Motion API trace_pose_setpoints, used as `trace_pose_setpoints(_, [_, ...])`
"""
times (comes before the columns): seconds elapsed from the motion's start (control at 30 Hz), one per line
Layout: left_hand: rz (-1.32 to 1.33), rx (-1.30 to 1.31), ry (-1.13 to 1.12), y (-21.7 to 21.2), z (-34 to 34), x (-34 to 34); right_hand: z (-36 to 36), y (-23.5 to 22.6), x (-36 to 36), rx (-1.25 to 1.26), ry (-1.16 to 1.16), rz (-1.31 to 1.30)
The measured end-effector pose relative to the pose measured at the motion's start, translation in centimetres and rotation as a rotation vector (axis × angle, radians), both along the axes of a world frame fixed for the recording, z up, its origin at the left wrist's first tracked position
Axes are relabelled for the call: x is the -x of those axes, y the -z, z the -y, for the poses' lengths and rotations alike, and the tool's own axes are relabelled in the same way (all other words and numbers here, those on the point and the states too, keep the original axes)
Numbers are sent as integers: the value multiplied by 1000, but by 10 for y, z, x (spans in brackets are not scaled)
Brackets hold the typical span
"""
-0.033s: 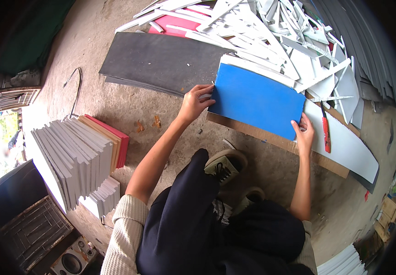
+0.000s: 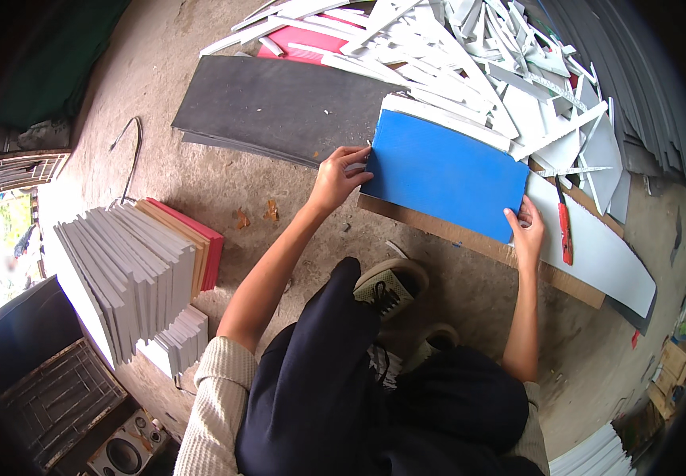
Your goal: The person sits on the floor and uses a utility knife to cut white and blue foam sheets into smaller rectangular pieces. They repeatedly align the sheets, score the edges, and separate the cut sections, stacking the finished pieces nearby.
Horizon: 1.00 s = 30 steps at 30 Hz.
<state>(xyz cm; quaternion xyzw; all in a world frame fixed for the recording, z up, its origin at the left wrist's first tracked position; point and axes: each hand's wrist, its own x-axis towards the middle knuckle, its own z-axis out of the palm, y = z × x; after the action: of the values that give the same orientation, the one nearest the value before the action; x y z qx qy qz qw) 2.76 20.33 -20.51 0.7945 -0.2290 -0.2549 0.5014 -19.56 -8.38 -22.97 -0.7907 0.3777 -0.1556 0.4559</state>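
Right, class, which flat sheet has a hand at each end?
The blue sheet: the left hand is at its left edge, the right hand at its lower right corner. The black sheet lies left of it, the white sheet right.

Daylight glares, blown white, through the opening (image 2: 6, 258) at nine o'clock; soft shadow darkens the floor (image 2: 470, 293) toward five. The blue board (image 2: 448, 174) looks sharp, evenly lit; fisheye edges curve into black.

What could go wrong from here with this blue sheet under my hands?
The red-handled knife lies close to your right hand, so reaching that way could risk a nick. The blue sheet might shift if your left hand pushes its edge unevenly. Loose white scraps crowd just beyond it and could slide against it.
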Motion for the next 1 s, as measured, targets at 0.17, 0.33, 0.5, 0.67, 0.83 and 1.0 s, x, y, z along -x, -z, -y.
trace_pose_setpoints(0.17, [236, 11, 64, 9, -7, 11, 0, 5, -2, -9, 14, 17])
trace_pose_setpoints(0.33, [583, -88, 251, 9, -11, 17, 4, 4, 1, 20, 15, 29])
trace_pose_setpoints(0.5, [623, -137, 252, 11, -10, 9, 6, 3, 0, -6, 26, 25])
trace_pose_setpoints(0.67, [656, -126, 238, 11, -5, 14, 10, 5, 2, -46, 40, 47])
trace_pose_setpoints(0.83, [692, -112, 242, 10, -5, 16, 3, 4, -3, -18, 62, 79])
trace_pose_setpoints(1.0, [725, -101, 258, 10, -3, 16, 3, 5, -3, 35, 74, 38])
